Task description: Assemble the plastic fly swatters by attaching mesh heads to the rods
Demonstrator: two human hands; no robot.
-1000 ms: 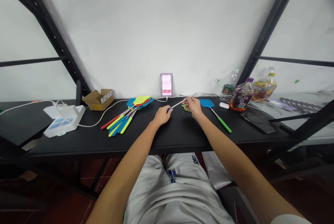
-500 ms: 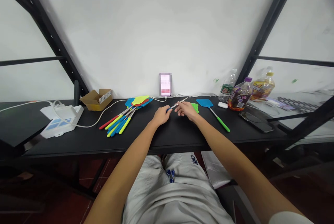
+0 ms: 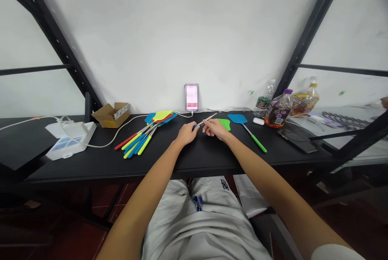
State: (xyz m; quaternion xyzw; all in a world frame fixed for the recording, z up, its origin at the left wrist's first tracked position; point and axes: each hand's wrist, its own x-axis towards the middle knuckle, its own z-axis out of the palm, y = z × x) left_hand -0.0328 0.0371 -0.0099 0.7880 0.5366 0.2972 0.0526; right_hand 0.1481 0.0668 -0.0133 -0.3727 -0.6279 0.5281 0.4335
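Note:
My left hand (image 3: 186,134) is wrapped round the blue grip of a fly swatter handle (image 3: 211,117), whose thin metal rod points up and to the right without a paddle on its end. Thumb and fingers of my right hand (image 3: 215,128) close on the rod just above the grip. Just beyond my right hand lies a green mesh swatter head (image 3: 223,123), partly hidden by it. A complete swatter with a blue paddle (image 3: 238,118) and a green grip rests on the desk to the right. Left of my hands is a pile of colourful fly swatters (image 3: 145,137).
A phone (image 3: 191,97) leans on the wall, on a white cable. An open cardboard box (image 3: 112,115) and a white power strip (image 3: 72,143) sit at left. Drink bottles (image 3: 279,110), a white case (image 3: 258,121) and a dark phone (image 3: 297,141) occupy the right of the black desk (image 3: 121,169).
My right fingers have come together on the rod and shifted slightly left. More of the green swatter head shows. My left hand keeps its hold.

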